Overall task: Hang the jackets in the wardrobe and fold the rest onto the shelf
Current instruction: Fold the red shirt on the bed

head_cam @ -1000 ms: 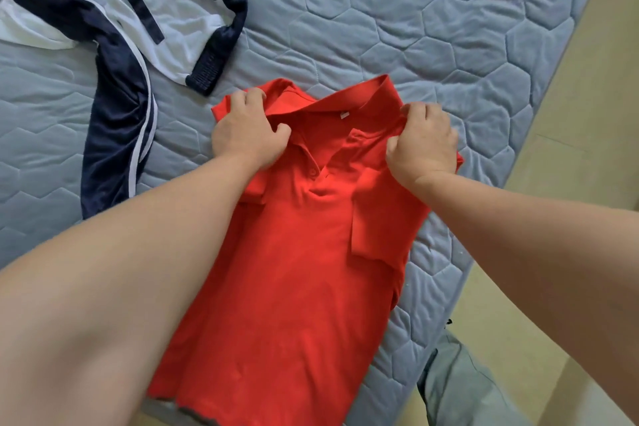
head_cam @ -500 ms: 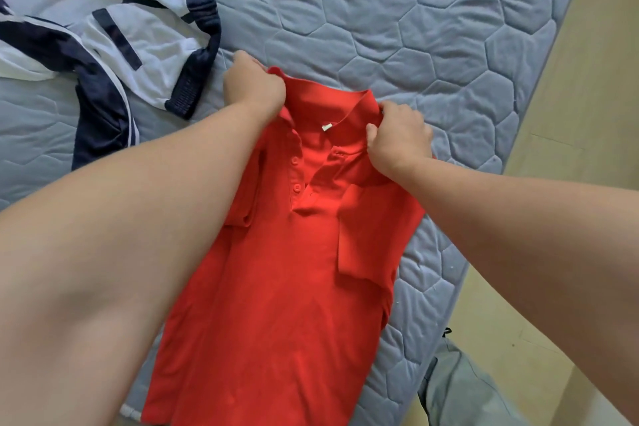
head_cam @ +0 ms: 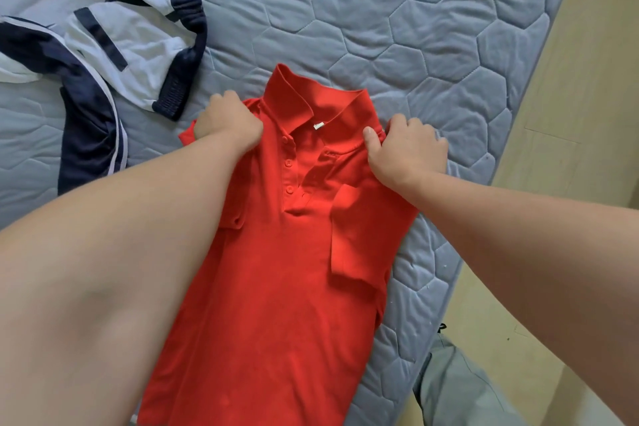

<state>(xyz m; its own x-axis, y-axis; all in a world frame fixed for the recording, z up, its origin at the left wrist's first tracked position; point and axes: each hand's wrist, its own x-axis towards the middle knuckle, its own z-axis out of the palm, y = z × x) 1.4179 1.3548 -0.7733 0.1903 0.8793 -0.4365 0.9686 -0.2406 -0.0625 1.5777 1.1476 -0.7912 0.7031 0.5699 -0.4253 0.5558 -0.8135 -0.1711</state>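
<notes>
Gripping the red polo shirt (head_cam: pixel 276 287) at both shoulders, with the left hand (head_cam: pixel 226 123) curled into fabric beside the collar and the right hand (head_cam: pixel 406 150) pinching the opposite shoulder. Spread face up on the grey quilted bed (head_cam: pixel 415 28), sleeves folded inward, hem toward the near edge. Lying crumpled near its upper left, a white and navy jacket (head_cam: pixel 103 28)

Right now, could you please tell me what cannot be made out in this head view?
red polo shirt: hem cut off by the bottom edge; one side lies under the left forearm.
left hand and right hand: fingertips hidden, curled into the shirt's shoulders.
white and navy jacket: cut off by the top and left edges.
wardrobe and shelf: out of frame.
</notes>
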